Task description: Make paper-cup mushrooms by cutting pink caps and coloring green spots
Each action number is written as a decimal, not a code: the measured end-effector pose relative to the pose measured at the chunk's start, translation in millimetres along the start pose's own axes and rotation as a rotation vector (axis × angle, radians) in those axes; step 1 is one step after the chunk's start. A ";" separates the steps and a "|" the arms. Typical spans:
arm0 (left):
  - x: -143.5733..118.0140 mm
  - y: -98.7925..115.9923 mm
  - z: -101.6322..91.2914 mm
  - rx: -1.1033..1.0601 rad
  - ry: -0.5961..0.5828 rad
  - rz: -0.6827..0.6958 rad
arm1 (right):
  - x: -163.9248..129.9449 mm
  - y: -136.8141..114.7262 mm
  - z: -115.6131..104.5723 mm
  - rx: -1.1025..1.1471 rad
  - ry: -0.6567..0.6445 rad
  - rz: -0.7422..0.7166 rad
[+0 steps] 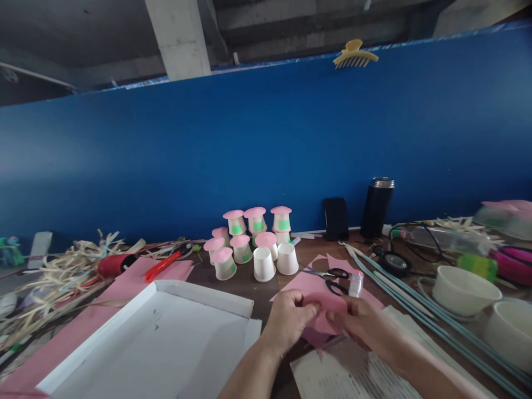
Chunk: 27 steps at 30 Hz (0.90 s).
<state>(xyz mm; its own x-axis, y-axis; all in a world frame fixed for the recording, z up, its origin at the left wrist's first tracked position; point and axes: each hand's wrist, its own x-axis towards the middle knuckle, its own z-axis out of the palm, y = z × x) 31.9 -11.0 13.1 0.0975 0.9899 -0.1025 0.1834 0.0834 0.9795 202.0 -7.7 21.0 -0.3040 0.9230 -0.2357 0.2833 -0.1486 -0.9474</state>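
A thin, pale-pink paper piece (328,305) is resting between the two hands above the dark brown wooden counter (243,284), in front of a pair of black-handled metal scissors (337,281) and a small clear cylindrical item (356,284). The left hand (291,318) is keeping a pinching grip on the piece's left side, its thumb lying on top; the right hand (366,324) is pinching the right side likewise, the two thumb tips pointing toward each other. The paper is looking very light and only mildly stiff, so it is likely bending readily and taking creases under a hard squeeze; it is probably tearing easily too, if pulled sideways, though a dry, matt surface should be giving fingertips enough friction. Holding by opposite edges, as both hands are doing, is seeming the soundest choice, with soft pressure and the middle left uncrumpled. Its exact outline is hiding behind the fingers. Beneath and beyond it, larger flat pink paper offcuts (310,284) are lying on the counter, and a white printed paper sheet (332,372) is lying nearer the person.
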 end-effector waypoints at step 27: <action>-2.6 2.3 0.1 0.022 -0.018 -0.018 | 4.2 6.0 -0.6 -0.001 -0.014 -0.031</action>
<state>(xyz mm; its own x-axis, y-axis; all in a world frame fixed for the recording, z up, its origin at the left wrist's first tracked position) 32.2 -13.4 15.6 0.1115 0.9860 -0.1238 0.2067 0.0988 0.9734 203.0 -4.5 14.5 -0.3257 0.9220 -0.2095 0.2744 -0.1199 -0.9541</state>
